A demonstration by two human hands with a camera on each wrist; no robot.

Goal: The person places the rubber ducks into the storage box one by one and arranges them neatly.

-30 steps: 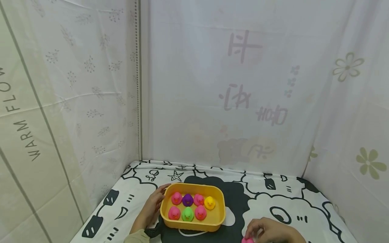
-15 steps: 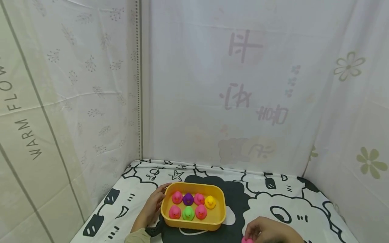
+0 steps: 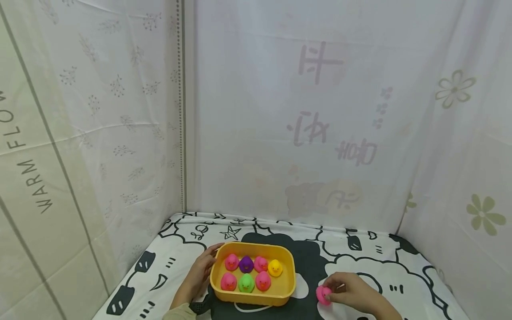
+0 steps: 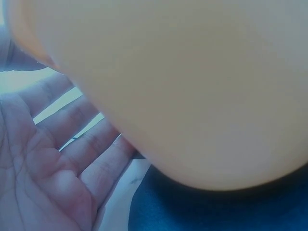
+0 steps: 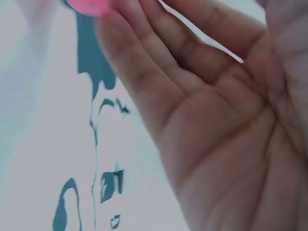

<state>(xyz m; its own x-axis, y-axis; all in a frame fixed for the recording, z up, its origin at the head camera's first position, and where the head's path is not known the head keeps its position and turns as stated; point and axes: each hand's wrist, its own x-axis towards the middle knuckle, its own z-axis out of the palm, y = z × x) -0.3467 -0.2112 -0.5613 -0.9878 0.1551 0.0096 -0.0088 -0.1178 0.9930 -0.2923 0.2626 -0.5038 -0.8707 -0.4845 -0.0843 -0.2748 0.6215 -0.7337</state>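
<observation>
A yellow tray [image 3: 280, 291] holds several rubber ducks: pink ones, a purple duck [image 3: 246, 264], a green duck [image 3: 246, 283] and a yellow duck [image 3: 275, 268]. Along the tray's left side my left hand [image 3: 200, 273] rests with fairly straight fingers touching its wall. In the left wrist view the tray wall [image 4: 192, 96] hides those fingertips. To the right of the tray, my right hand [image 3: 354, 291] pinches a pink rubber duck [image 3: 323, 295] between thumb and fingers. Only a pink edge of that duck [image 5: 89, 5] shows in the right wrist view.
The table cloth [image 3: 384, 280] is white with black cartoon drawings and a large dark patch under the tray. Hanging curtains [image 3: 248, 111] enclose the table at the back and both sides. A white loop [image 3: 252, 308] shows at the tray's front edge.
My right hand has moved slightly up and away from the near edge with the pink duck, which now shows more fully. The left hand and the tray stay in place.
</observation>
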